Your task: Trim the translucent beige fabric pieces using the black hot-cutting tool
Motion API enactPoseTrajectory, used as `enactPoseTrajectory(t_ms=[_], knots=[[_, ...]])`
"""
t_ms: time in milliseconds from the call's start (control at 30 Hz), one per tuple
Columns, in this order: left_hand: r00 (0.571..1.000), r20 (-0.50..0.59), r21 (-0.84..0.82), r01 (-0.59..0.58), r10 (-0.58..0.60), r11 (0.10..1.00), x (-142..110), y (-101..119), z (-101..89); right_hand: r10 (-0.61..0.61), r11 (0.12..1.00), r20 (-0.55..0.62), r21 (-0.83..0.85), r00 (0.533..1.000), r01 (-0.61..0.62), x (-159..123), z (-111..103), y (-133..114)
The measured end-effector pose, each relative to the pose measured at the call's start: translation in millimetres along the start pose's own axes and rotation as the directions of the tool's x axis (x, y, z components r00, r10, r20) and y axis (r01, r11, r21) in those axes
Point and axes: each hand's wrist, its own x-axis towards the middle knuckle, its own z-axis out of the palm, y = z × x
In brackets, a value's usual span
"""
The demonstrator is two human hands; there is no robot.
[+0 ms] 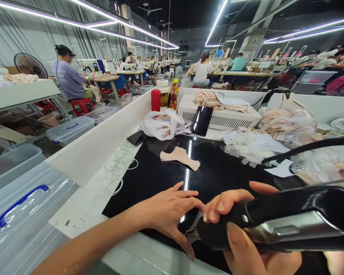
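Observation:
My left hand (172, 210) lies with fingers spread on a glossy black work surface (149, 179). Its index fingertip is close to my right hand, and the thumb points toward the front edge. Wrapped in my right hand (240, 225) is a black corded hand tool (298, 217) with a silver lever on its side; I cannot make out its exact kind. The tool's rounded dark nose points left, between thumb and fingers of my left hand. Something small and pale under that nose is mostly hidden. Beyond my hands, a beige fabric piece (180, 157) rests on the black surface.
Pale elastic loops (114, 164) lie along the left. Behind are a white plastic bag (163, 124), a phone (202, 120), a white vented box (220, 110) and bagged fabric (286, 118). The tool's black cable (309, 144) arches at right. Lidded bins (25, 214) stand left.

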Motion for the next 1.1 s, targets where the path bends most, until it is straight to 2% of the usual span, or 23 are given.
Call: enactPoseTrajectory(t_ms=[233, 367, 500, 700, 900, 967, 1000, 1100], knots=[[1.0, -0.017, -0.035, -0.026, 0.026, 0.999, 0.3, -2.2, -2.3, -0.005, 1.0, -0.027, -0.028, 1.0, 0.004, 6.6, -6.3, 0.6], [0.994, -0.04, -0.009, -0.098, 0.098, 0.995, -2.6, -7.8, -5.8, -0.077, 0.993, -0.126, -0.095, 0.989, 0.065, 22.3, -19.8, -5.5], [0.987, -0.047, 0.024, -0.153, 0.154, 0.988, -3.4, -7.0, -10.8, -0.087, 0.988, -0.227, -0.147, 0.97, 0.054, 34.4, -33.4, -11.3], [0.992, -0.036, 0.027, -0.122, 0.123, 0.992, -4.7, -2.6, -17.7, -0.108, 0.981, -0.279, -0.185, 0.954, 0.056, 38.2, -46.3, -10.4], [0.997, -0.05, 0.116, -0.047, 0.053, 0.992, -14.7, -18.3, -32.5, -0.112, 0.98, -0.287, -0.19, 0.951, 0.058, 36.5, -47.9, -6.9], [0.994, -0.11, 0.241, 0.005, 0.022, 0.971, -14.7, -24.3, -37.6, -0.113, 0.979, -0.28, -0.194, 0.953, 0.059, 36.1, -46.9, -6.2], [0.985, -0.173, 0.32, 0.054, 0.002, 0.946, -13.9, -26.3, -39.1, -0.113, 0.979, -0.276, -0.196, 0.955, 0.059, 35.8, -46.2, -5.9], [0.922, -0.385, 0.464, 0.235, -0.045, 0.854, -10.1, -25.2, -37.3, -0.116, 0.977, -0.268, -0.204, 0.957, 0.061, 35.0, -42.5, -4.6]])
